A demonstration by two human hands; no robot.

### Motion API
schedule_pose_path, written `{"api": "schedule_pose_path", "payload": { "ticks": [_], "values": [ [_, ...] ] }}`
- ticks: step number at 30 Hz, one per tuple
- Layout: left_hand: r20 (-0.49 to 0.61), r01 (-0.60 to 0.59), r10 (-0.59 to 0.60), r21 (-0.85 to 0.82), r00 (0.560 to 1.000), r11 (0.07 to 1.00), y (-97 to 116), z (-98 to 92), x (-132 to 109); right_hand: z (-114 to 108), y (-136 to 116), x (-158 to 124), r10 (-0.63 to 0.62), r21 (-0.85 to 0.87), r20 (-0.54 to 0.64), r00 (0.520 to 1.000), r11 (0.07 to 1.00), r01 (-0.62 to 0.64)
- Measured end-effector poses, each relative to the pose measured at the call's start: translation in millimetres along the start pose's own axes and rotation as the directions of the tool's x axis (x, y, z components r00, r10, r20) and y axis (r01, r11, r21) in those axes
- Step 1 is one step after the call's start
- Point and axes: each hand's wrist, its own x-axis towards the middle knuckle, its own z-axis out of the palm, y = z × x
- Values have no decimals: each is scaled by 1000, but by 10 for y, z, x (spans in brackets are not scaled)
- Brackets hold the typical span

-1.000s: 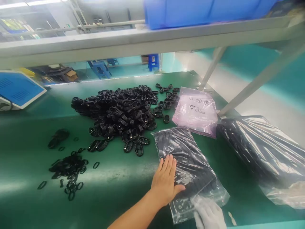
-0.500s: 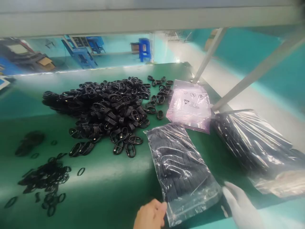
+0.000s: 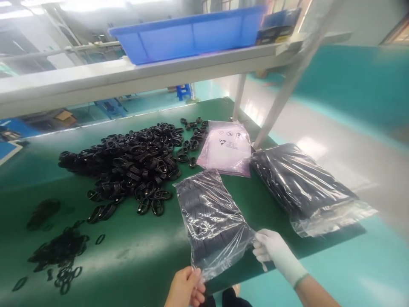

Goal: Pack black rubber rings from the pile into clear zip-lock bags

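table (image 3: 143, 256): green | coils (image 3: 134, 162): black | bin (image 3: 191, 36): blue | pouch (image 3: 226, 147): pink

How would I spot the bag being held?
On the green table, at its front edge, lies a clear bag of black parts, its near end pinched by the bare left hand and gloved right hand. Unlike the pink bag behind it, it is clear; it is smaller than the big bag on its right.

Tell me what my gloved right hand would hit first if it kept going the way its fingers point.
The clear bag of black parts: the gloved right hand points left and pinches its near corner. Beyond, probably the bare left hand; depth is unclear.
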Motion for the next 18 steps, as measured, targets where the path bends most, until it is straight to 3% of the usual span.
{"api": "schedule_pose_path", "payload": {
  "ticks": [3,7,12,18],
  "values": [
    [-35,8,-10,-52,999,999,-3,95,-63,-14,-61,-48,-45,30,-31,999,999,46],
    [-106,-107,104,-29,989,994,-26,192,-131,-100,-128,-51,-57,8,-86,995,998,58],
    [-89,-214,218,55,972,975,-30,234,-223,-190,-202,-85,-59,-5,-95,994,998,58],
    [-98,-214,230,152,968,965,-60,298,-211,-195,-180,-102,-37,35,-99,994,999,40]
  ]
}}
